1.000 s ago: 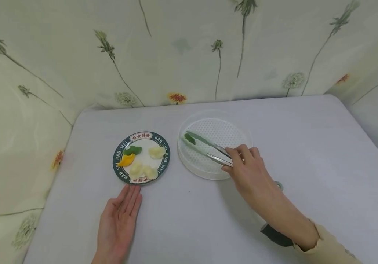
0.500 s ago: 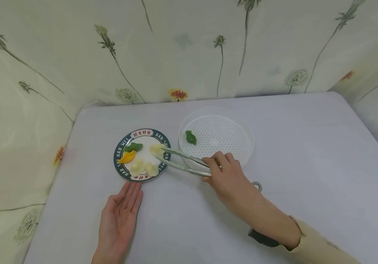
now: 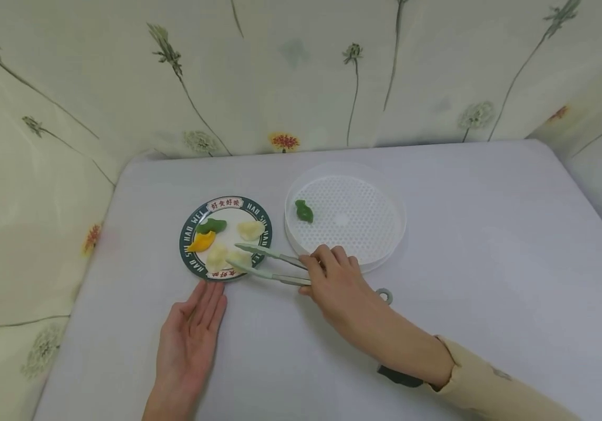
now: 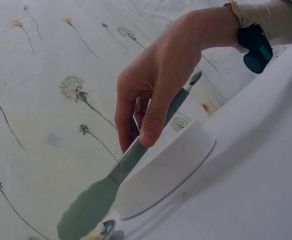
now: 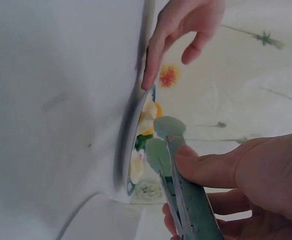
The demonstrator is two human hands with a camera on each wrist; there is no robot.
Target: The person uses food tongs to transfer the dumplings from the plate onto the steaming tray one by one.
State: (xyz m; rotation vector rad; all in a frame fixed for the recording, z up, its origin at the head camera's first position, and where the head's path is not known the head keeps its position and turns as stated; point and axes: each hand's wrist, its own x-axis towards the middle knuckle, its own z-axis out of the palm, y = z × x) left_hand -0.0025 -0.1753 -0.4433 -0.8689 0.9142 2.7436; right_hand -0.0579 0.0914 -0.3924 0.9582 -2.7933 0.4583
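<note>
My left hand [image 3: 190, 342] lies palm up, fingers straight, its fingertips at the near rim of a plate [image 3: 186, 235] with a dark green lettered border. The plate bears a green [image 3: 211, 225], a yellow [image 3: 202, 241] and several pale dumpling-like pieces [image 3: 251, 230]. My right hand [image 3: 340, 295] grips tongs [image 3: 266, 274] with pale green tips. Spread apart, the tips hang over the plate's near right part, by the lower pale pieces [image 3: 217, 258]; whether they touch is unclear. In the right wrist view nothing shows between the tips of the tongs [image 5: 158, 152].
Right of the plate stands a round white tray [image 3: 356, 204] with a perforated base and a raised wall. One green piece [image 3: 304, 211] lies at its left side. A white cloth [image 3: 490, 245] covers the table; a flower-printed curtain [image 3: 301, 88] hangs behind.
The tongs have left the green piece in the white tray and moved left to the plate, first at the upper right pale piece, then nearer the lower ones. My left hand stays put.
</note>
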